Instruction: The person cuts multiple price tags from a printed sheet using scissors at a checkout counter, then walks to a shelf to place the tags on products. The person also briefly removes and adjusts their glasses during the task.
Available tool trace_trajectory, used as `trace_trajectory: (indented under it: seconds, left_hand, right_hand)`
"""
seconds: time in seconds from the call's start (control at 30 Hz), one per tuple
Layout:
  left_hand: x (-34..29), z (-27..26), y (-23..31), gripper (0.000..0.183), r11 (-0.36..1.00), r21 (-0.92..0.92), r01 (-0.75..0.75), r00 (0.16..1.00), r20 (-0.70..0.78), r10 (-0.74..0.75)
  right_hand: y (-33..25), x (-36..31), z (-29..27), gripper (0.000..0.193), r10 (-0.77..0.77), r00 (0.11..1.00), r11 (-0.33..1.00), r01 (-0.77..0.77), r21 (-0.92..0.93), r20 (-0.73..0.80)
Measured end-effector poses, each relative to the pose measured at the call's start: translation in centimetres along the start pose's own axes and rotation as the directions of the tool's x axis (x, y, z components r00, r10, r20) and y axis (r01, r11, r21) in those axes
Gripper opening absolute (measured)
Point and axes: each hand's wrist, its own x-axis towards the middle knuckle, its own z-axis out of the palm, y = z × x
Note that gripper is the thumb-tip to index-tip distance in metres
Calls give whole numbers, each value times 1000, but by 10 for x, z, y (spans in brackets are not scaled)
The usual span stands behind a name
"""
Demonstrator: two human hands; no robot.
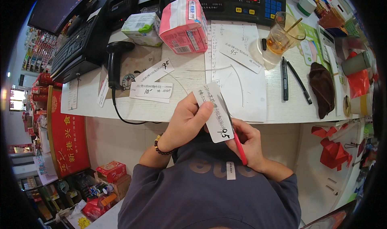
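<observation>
Bright, even indoor light; heavy fisheye warp.
Overhead light is flooding the white counter (282, 108), nearly washing out the paper sheet (238, 67); shadows are staying soft and short. Glare is glinting on the glass cup (284, 33). Straight edges are bending toward the rim, corners are going black, and the far left shelves (38, 47) are blurring and overexposing.

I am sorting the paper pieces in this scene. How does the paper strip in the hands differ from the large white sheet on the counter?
The paper strip is narrow with rounded ends; the large white sheet is wide and has curved cuts. The strip is held up by the left hand, with the scissors in the right hand beside it; the sheet lies flat. Both are white with handwriting.
</observation>
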Motion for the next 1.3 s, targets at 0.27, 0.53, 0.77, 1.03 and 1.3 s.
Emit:
trace_trajectory:
  seconds: [0.27, 0.53, 0.77, 1.03, 1.3]
  left_hand:
    - [-1, 3, 0, 25, 1000, 27, 2, 1000, 28, -3]
    - [1, 3, 0, 24, 1000, 10, 2, 999, 39, -2]
    - [1, 0, -2, 25, 1000, -10, 24, 999, 47, -24]
    - [2, 0, -1, 25, 999, -34, 32, 999, 43, -31]
    - [1, 3, 1, 23, 1000, -14, 10, 999, 53, -9]
  right_hand:
    - [4, -1, -3, 40, -10, 1000, 999, 9, -48, -14]
    - [4, -2, -3, 42, -12, 1000, 999, 11, -52, -15]
    - [10, -1, -4, 44, -38, 999, 997, 37, -61, -11]
    - [4, -1, 0, 45, -32, 999, 999, 31, -16, -22]
    - [4, -1, -1, 44, -25, 999, 1000, 24, -16, -28]
